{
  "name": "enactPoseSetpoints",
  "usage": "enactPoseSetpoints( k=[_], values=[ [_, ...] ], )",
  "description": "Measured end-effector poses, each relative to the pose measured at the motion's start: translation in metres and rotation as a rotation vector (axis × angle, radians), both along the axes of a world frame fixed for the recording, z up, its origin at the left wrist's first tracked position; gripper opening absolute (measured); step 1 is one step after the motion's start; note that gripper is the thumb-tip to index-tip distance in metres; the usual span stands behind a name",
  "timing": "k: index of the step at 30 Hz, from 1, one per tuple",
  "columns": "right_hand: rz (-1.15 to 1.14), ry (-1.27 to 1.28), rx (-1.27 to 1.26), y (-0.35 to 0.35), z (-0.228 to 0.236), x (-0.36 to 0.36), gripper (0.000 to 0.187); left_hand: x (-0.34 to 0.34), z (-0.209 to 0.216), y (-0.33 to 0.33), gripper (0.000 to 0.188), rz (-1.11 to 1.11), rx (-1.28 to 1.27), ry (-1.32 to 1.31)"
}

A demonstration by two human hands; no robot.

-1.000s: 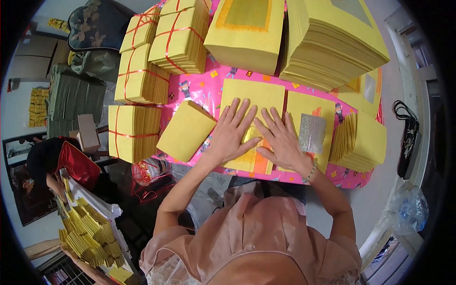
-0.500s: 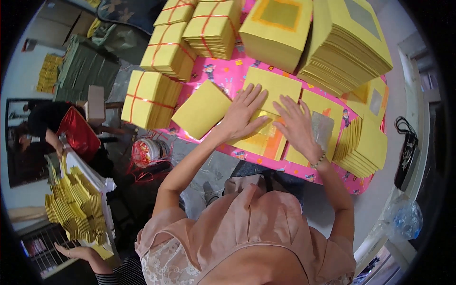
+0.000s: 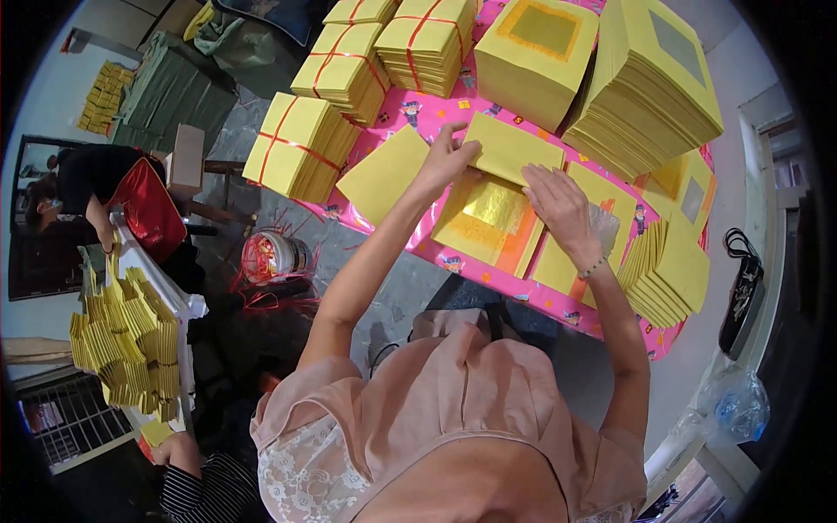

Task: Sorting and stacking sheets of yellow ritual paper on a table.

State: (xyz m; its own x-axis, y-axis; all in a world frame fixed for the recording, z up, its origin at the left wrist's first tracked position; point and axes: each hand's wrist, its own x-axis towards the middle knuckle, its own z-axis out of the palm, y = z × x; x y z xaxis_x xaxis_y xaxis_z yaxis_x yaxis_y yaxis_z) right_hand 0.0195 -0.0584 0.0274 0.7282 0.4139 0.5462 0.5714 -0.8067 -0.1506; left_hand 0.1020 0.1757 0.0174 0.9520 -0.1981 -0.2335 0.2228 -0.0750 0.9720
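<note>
A folded yellow paper [image 3: 516, 146] lies in front of me, its folded part away from me. At its left edge my left hand [image 3: 449, 159] has bent fingers, with the thumb against the paper, closed on that edge. My right hand [image 3: 560, 205] lies with straight fingers over the paper's near right corner. Between my hands and the table's near edge shows a yellow sheet with a gold foil square [image 3: 495, 209] and an orange border. Right of it, partly under my right forearm, is another yellow sheet with a silver patch [image 3: 603, 225].
A pink patterned tablecloth [image 3: 418, 248] covers the table. Bundles tied with red string [image 3: 301, 144] stand at the left, tall yellow paper stacks [image 3: 641, 96] at the back right, folded papers [image 3: 667, 266] at the right. A person in a red apron [image 3: 144, 205] and another person's hand [image 3: 170, 444] are at a left table.
My left hand has gone from lying flat to bending at the paper's left edge. My right hand has moved toward the near right corner. More of the gold foil shows. The whole view has shifted slightly.
</note>
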Motion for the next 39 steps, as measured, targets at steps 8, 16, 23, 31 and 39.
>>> enactPoseSetpoints(
  k=[8, 16, 23, 31, 39],
  values=[
    [-0.013, 0.083, 0.122, 0.015, 0.025, -0.014, 0.041, -0.055, 0.012, 0.080, 0.050, 0.222, -0.184, -0.105],
    [0.010, 0.264, 0.136, 0.015, 0.005, -0.031, 0.033, -0.096, -0.028, 0.136, 0.044, 0.451, -0.134, -0.079],
    [-0.027, 0.297, 0.133, 0.013, 0.002, -0.037, 0.029, -0.093, -0.060, 0.136, 0.042, 0.526, 0.016, -0.051],
    [-0.027, 0.352, 0.163, 0.015, 0.011, -0.060, 0.029, -0.093, -0.062, 0.127, 0.051, 0.532, 0.224, -0.132],
    [0.047, 0.345, 0.082, 0.021, 0.018, -0.100, 0.041, -0.092, -0.054, 0.137, 0.061, 0.486, 0.419, -0.207]
  ],
)
